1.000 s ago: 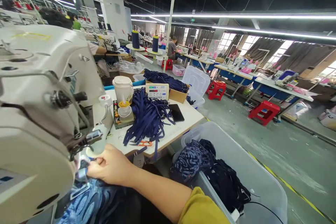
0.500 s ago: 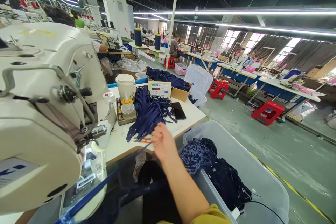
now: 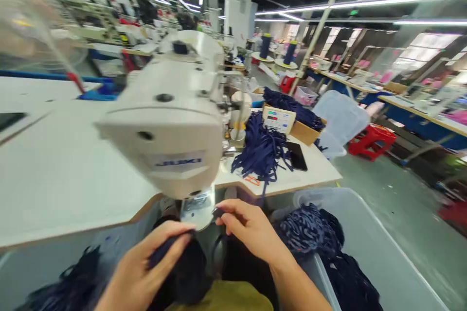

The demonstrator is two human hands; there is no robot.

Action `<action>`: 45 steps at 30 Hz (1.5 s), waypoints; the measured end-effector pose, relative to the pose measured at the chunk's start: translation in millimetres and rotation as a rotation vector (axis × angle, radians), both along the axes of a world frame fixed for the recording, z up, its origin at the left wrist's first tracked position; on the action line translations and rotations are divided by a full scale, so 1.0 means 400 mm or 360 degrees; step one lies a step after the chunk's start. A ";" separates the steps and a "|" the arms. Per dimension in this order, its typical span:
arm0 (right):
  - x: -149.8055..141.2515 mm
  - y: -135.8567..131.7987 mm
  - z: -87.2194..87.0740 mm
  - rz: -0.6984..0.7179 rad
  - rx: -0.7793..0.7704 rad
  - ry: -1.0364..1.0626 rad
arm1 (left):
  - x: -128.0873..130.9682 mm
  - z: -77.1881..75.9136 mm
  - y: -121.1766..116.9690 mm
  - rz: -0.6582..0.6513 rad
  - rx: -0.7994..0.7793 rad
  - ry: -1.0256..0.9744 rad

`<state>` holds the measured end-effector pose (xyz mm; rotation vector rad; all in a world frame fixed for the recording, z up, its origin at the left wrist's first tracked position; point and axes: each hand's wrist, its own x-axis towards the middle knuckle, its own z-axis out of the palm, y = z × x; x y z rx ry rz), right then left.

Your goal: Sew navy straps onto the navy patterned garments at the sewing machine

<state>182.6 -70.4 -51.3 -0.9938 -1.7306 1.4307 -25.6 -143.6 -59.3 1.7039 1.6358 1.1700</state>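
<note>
My left hand (image 3: 149, 260) is closed, thumb over fingers, on a dark navy piece of fabric (image 3: 189, 267) that hangs down over my lap. My right hand (image 3: 248, 226) pinches the end of a dark navy strap (image 3: 218, 213); a loop of it seems to hang below, though blur hides its full run. Both hands are just in front of the sewing machine (image 3: 175, 131), near the rounded end of its arm bed (image 3: 199, 209). On the table to the right lies a heap of navy straps (image 3: 255, 148), with orange-handled scissors (image 3: 252, 180) at its front edge.
A clear plastic bin (image 3: 386, 233) with dark and patterned fabric stands at my right; more dark pieces (image 3: 69, 277) lie low on the left. A black phone (image 3: 296, 156), a control panel (image 3: 279, 119) and a cardboard box (image 3: 306, 131) sit beyond the straps.
The view has swung left. My right hand has come back from beside the strap heap toward the machine, with a strap in it. My left hand has come into view, gripping navy fabric.
</note>
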 end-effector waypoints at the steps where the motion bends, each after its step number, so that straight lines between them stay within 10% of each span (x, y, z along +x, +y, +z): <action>1: -0.016 -0.014 0.002 0.0015 0.0073 -0.0092 | 0.006 0.005 0.002 -0.0098 -0.0075 -0.0044; 14: -0.056 -0.061 -0.029 0.0213 0.0595 -0.0366 | 0.031 -0.025 -0.017 -0.0023 -0.0014 0.0020; 20: -0.049 -0.058 -0.010 0.0289 -0.0009 -0.0284 | 0.018 -0.040 -0.020 -0.0396 0.0180 0.0191; 29: -0.061 -0.056 -0.037 0.0062 0.0111 -0.0493 | 0.036 -0.012 -0.021 -0.0460 -0.0149 0.0019; 35: -0.055 -0.049 -0.028 0.0262 -0.0181 -0.0269 | 0.018 -0.010 -0.031 -0.0562 0.0065 -0.0018; 45: -0.019 -0.013 0.028 0.0109 0.0798 -0.0456 | 0.015 -0.005 -0.023 -0.0344 -0.0252 -0.0520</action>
